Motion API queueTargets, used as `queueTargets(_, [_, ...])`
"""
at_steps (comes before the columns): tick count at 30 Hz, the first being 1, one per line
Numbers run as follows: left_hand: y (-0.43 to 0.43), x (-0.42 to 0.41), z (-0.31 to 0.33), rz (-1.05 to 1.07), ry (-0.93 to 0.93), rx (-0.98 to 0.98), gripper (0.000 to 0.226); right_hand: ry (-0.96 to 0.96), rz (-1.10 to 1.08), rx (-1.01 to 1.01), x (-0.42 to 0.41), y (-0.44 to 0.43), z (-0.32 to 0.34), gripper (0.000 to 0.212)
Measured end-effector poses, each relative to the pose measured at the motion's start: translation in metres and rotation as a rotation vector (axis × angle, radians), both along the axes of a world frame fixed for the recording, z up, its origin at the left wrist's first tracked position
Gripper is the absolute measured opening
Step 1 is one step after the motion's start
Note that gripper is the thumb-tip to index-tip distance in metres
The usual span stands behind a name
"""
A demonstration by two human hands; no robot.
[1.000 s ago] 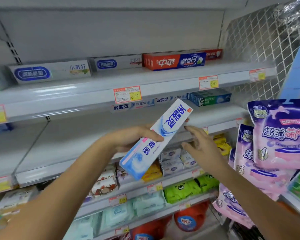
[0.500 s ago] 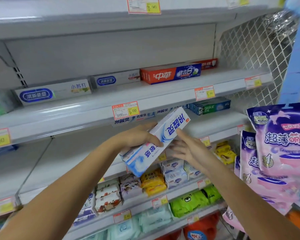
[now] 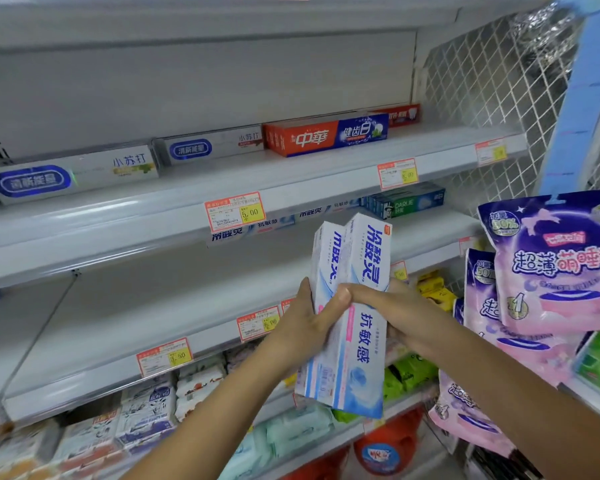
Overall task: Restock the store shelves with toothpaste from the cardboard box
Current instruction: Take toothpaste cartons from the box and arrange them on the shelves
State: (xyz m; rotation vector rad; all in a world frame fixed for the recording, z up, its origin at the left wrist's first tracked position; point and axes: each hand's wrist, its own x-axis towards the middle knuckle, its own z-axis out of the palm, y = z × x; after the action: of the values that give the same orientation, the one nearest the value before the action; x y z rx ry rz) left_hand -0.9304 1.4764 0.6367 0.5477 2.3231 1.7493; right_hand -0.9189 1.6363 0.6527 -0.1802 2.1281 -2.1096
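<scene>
- Up against a tall store rack, a person stands with both arms raised. The wide shelf [image 3: 146,306] behind the hands is mostly bare. This looks like the spot that needs filling.
- Over on the right side, big pink packs [image 3: 561,271] hang near the right arm. They could get bumped if the elbow swings out.
- Along the back of the bare shelf lies a row of white-and-blue boxes [image 3: 236,233]. Their blue letters look the same as the letters on the boxes in the hands, so the new ones most likely belong beside them.
- Two toothpaste boxes [image 3: 364,306] are in the air in front of the shelf, not on it yet. They stand upright, side by side and touching, with one a bit behind the other.
- Her or his left hand [image 3: 302,327] wraps around the left side of the pair and grips it.
- Across from it, the right hand [image 3: 409,317] holds the right side, and its thumb reaches over the front of the boxes. So both hands are clamped on the same pair.
- A small price tag [image 3: 234,211] marked 5.00 sits on the edge of the shelf above, right over the matching row.
- No cardboard box shows in this view.
- Step in hand, as a guess: carrying the boxes to the shelf and getting them lined up.
- Next move, as a guess: turn the boxes flat, reach under the shelf above, and slide them back next to the matching row. The gap is low, so the boxes must go in lying down.
</scene>
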Motion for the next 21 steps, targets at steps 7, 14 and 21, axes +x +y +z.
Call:
queueTargets(7, [0.013, 0.009, -0.004, -0.071, -0.098, 0.197, 0.06, 0.027, 0.126, 0.173, 0.005, 0.007, 0.008, 0.033])
queueTargets(14, [0.024, 0.018, -0.006, 0.032, -0.131, 0.271, 0.037, 0.027, 0.309, 0.224, -0.014, 0.006, 0.038, 0.045])
queueTargets(21, [-0.015, 0.002, 0.014, 0.092, -0.341, 0.467, 0.021, 0.315, 0.328, 1.092, -0.066, -0.019, 0.067, 0.108])
